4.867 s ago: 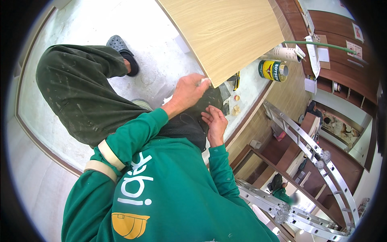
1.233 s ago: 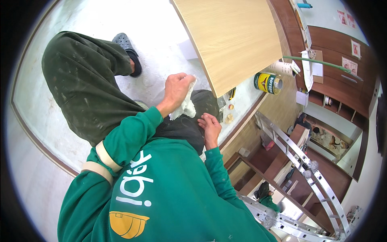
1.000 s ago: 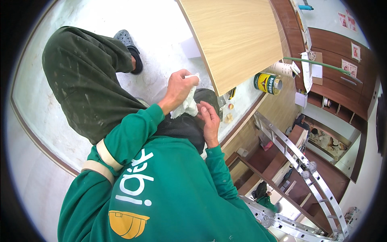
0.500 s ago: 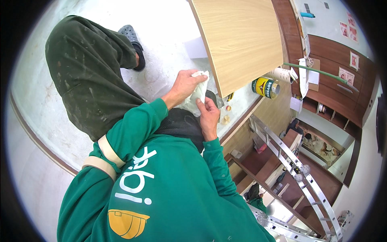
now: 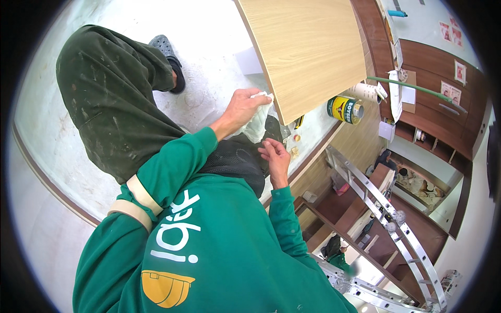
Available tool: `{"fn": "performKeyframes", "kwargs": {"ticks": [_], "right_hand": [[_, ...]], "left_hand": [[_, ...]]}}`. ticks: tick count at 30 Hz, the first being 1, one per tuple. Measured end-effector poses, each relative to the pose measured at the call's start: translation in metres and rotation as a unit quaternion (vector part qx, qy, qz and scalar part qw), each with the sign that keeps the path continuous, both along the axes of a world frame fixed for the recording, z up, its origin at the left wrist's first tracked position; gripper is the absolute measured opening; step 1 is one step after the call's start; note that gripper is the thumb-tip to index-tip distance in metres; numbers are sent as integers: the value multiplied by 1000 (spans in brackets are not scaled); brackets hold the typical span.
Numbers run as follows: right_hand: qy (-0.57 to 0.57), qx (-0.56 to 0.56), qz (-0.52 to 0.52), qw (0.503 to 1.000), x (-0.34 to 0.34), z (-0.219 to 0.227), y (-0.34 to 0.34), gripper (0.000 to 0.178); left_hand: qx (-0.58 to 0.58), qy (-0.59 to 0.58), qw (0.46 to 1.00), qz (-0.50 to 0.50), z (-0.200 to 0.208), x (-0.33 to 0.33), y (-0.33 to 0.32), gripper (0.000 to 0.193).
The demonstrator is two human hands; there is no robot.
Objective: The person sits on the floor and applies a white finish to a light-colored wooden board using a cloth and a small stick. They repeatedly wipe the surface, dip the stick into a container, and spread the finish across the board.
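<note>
Change: since the frame half a second back, the left hand (image 5: 241,107) has slid up with the white cloth (image 5: 257,121) to the lower edge of the pale wood panel (image 5: 308,47); the right hand (image 5: 275,156) has dropped away from the cloth.
Left of frame: a bent leg in dark green, paint-flecked trousers (image 5: 109,99), ending in a grey clog (image 5: 168,57) at upper centre-left on the whitish floor (image 5: 209,31).
Lower left: green sweatshirt (image 5: 209,250) with white lettering and a yellow helmet-shaped badge on its back; a beige band rings the left sleeve.
Left hand: fingers closed over the cloth, pressing its top against the panel's edge.
Cloth: centre of frame, hanging from the left hand just under the panel's corner.
Right hand: centre, just below the cloth, fingers loosely curled, half open, holding nothing that shows.
Panel: upper centre, light wood grain, tilted.
Tin: a round yellow tin (image 5: 344,109) with a dark label band, lying on its side right of the panel; contents cannot be seen.
Small items: a few tiny objects on the floor by the right hand, too small to tell.
Right of frame: brown wall shelving (image 5: 443,115) with pale paper sheets pinned on it at upper right; a metal ladder (image 5: 386,208) slants across the lower right.
</note>
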State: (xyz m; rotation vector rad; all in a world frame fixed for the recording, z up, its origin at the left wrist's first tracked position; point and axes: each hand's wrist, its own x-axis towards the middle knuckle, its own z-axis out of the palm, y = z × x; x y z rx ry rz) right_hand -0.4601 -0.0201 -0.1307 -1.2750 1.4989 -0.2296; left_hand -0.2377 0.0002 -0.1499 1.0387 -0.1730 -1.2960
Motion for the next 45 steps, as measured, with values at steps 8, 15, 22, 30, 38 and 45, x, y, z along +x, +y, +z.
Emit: {"fn": "performKeyframes", "kwargs": {"ticks": [8, 15, 22, 30, 38, 45], "right_hand": [[7, 20, -6, 1000, -16, -12, 9, 32], [11, 17, -11, 1000, -17, -13, 9, 30], [12, 4, -14, 1000, -21, -17, 10, 33], [-2, 5, -14, 1000, -17, -16, 10, 32], [-14, 9, -18, 1000, -22, -18, 11, 29], [-11, 17, -23, 1000, -19, -18, 9, 28]], "left_hand": [[2, -52, 999, -1, 4, 1, -8, 19], [5, -52, 998, 18, 4, 3, -9, 24], [11, -47, 999, 3, 6, 6, -9, 20], [8, -56, 998, -27, 5, -12, -6, 23], [12, -12, 998, 56, -1, 32, -15, 25], [19, -81, 997, -7, 12, 10, -8, 22]]}}
